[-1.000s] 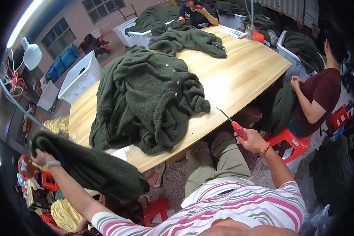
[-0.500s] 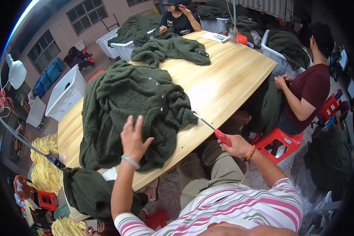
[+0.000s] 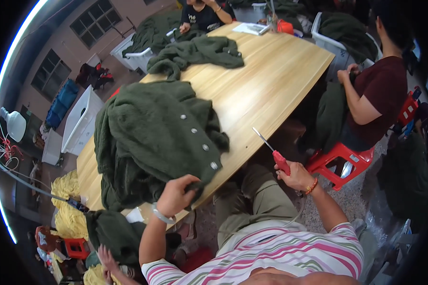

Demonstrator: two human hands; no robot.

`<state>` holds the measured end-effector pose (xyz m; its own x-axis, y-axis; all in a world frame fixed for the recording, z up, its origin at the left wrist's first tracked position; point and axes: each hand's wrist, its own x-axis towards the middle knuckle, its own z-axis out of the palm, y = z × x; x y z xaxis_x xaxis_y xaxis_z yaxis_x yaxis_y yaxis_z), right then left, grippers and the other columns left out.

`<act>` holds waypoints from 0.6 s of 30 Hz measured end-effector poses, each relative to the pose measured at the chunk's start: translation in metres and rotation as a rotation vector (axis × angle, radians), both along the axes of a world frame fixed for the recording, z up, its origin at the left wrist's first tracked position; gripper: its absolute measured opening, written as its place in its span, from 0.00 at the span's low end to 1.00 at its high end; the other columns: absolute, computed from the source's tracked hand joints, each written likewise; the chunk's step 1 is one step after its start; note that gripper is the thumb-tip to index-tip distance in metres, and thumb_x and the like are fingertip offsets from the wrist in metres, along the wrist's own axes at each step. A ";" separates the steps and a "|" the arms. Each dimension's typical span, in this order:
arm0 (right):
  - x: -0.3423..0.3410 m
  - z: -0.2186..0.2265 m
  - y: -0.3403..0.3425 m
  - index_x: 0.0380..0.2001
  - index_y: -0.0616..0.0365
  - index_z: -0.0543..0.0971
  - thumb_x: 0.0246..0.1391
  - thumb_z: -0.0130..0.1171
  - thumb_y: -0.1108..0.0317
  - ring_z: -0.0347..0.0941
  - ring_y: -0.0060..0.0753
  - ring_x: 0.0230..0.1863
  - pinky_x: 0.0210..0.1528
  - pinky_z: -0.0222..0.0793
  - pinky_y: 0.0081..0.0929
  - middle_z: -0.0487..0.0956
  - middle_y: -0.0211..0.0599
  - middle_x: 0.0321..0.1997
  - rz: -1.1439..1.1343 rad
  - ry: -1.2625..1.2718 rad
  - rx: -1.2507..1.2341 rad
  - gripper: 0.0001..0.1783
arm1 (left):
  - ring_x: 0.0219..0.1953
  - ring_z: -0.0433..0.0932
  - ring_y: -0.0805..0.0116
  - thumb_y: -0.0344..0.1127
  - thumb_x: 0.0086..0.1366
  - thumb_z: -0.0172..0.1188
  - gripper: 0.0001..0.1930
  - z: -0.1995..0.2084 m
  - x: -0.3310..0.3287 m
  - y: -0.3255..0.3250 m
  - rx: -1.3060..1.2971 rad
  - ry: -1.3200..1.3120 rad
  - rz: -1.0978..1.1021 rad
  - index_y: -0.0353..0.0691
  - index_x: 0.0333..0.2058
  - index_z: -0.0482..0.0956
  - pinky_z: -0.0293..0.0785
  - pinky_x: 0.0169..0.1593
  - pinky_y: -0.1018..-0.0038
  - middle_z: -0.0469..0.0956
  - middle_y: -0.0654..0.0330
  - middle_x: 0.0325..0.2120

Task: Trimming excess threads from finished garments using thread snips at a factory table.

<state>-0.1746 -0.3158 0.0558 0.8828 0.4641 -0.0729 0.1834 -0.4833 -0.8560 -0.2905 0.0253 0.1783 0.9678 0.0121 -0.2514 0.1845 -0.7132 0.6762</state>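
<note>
A dark green fuzzy cardigan [image 3: 147, 123] with a row of shiny round buttons lies spread over the left part of the wooden table [image 3: 266, 85]. My left hand [image 3: 177, 197] pinches its lower edge near the table's front edge, below the lowest button. In my right hand [image 3: 296, 176], off the table's front edge, is a tool with a red handle [image 3: 281, 163] and a thin metal shaft. The shaft points up and left, apart from the cardigan. Cloth folds hide part of the left fingertips.
Another green garment [image 3: 199, 53] lies farther back on the table. Two people sit at the far side and right; the right one, on a red stool [image 3: 342, 164], handles green cloth. Another person's hand [image 3: 110, 262] shows at lower left. White bins [image 3: 83, 121] stand around.
My left hand has come down from above the cardigan and now grips its lower edge; the button front lies flatter. The tool has moved away from the cloth, to the right.
</note>
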 end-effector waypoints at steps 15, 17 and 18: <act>-0.002 0.002 0.031 0.38 0.58 0.73 0.50 0.55 0.59 0.74 0.57 0.35 0.40 0.69 0.47 0.77 0.54 0.29 0.235 -0.153 -0.153 0.16 | 0.31 0.74 0.52 0.29 0.53 0.61 0.09 -0.094 0.131 -0.007 0.540 -0.818 0.177 0.39 0.34 0.74 0.72 0.34 0.64 0.72 0.54 0.30; -0.005 0.010 0.040 0.38 0.58 0.73 0.50 0.55 0.58 0.74 0.57 0.36 0.42 0.69 0.46 0.77 0.54 0.30 0.264 -0.167 -0.157 0.16 | 0.32 0.74 0.50 0.27 0.51 0.60 0.07 -0.141 0.148 0.039 0.469 -0.674 0.267 0.37 0.31 0.76 0.72 0.35 0.62 0.73 0.52 0.29; -0.006 0.011 0.043 0.38 0.58 0.74 0.50 0.54 0.58 0.74 0.57 0.36 0.42 0.69 0.46 0.77 0.54 0.30 0.271 -0.175 -0.154 0.16 | 0.30 0.74 0.50 0.26 0.50 0.60 0.06 -0.159 0.152 0.060 0.391 -0.632 0.274 0.37 0.29 0.77 0.72 0.34 0.62 0.73 0.51 0.27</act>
<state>-0.1804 -0.2728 0.0665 0.7342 0.6787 -0.0191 0.4601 -0.5180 -0.7211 -0.1389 0.0856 0.0198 0.8756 0.2448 0.4164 0.0527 -0.9053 0.4215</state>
